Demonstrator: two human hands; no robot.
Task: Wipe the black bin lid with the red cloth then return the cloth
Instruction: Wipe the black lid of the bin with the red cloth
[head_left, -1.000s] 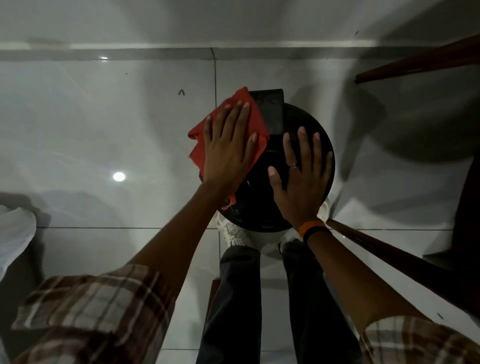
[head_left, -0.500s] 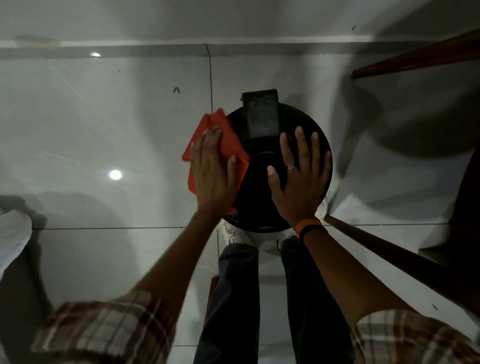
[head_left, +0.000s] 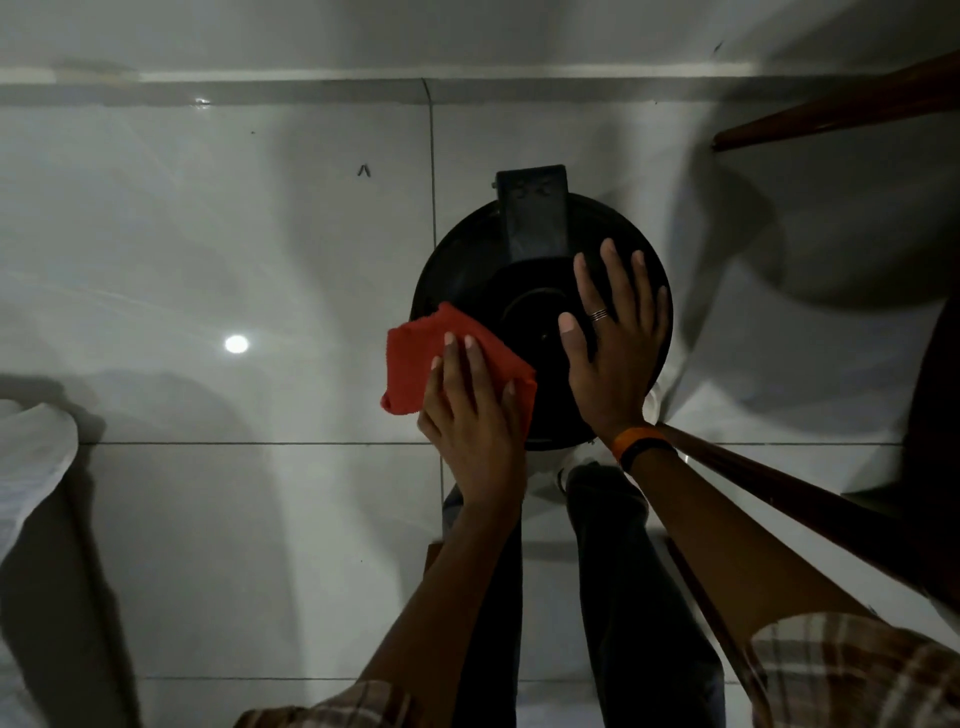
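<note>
The round black bin lid (head_left: 483, 260) lies below me on the tiled floor, with a rectangular hinge tab (head_left: 532, 208) at its far side. My left hand (head_left: 475, 415) presses the red cloth (head_left: 415, 364) flat on the lid's near-left rim; part of the cloth hangs off the edge. My right hand (head_left: 613, 343) rests flat on the right half of the lid, fingers spread, with a ring on one finger and an orange and black band at the wrist.
Glossy white floor tiles (head_left: 208, 234) surround the bin, with a wall base along the top. Dark wooden furniture legs (head_left: 831, 111) cross at upper right and lower right. White fabric (head_left: 31, 457) lies at the left edge. My legs and shoes stand just behind the bin.
My left hand has dragged the red cloth from the lid's far-left, beside the hinge tab, down around the left rim to the near-left edge. My right hand has stayed flat on the lid.
</note>
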